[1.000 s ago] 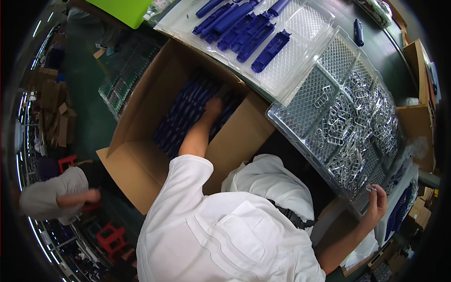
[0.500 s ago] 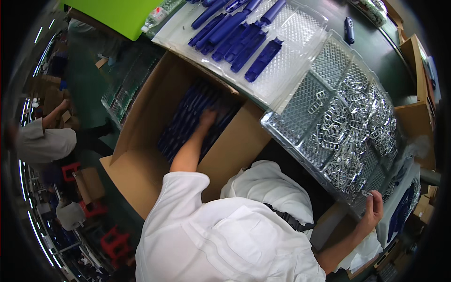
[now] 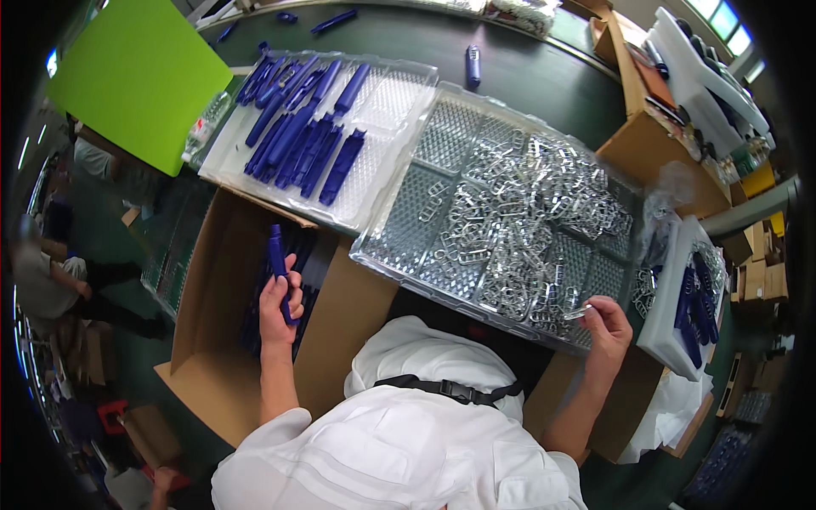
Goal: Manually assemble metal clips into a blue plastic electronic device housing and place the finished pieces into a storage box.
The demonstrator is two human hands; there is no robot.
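Observation:
My left hand [image 3: 281,304] is closed around a long dark-blue plastic casing [image 3: 277,255], raised above an open cardboard box [image 3: 197,319]. More blue casings lie inside that box, partly hidden by the hand. At the near right edge of a clear compartment tray [image 3: 408,217], my right hand [image 3: 607,327] pinches a small shiny metal clip [image 3: 578,313] between thumb and fingers. Loose metal clips [image 3: 510,229] of the same silvery kind are heaped across the tray's compartments. A white textured tray [image 3: 387,110] beside it bears several blue casings [image 3: 297,144].
A lone blue casing [image 3: 473,66] lies on the dark green table [image 3: 544,72]. At right stands a white bin [image 3: 667,327] with blue pieces and clips. A green panel [image 3: 136,81] and a plastic bottle [image 3: 204,127] are at far left. Another person [image 3: 51,280] is beyond.
My left hand has come up out of the box with a blue casing in its grip. My right hand still pinches the metal clip. The view has swung to the right.

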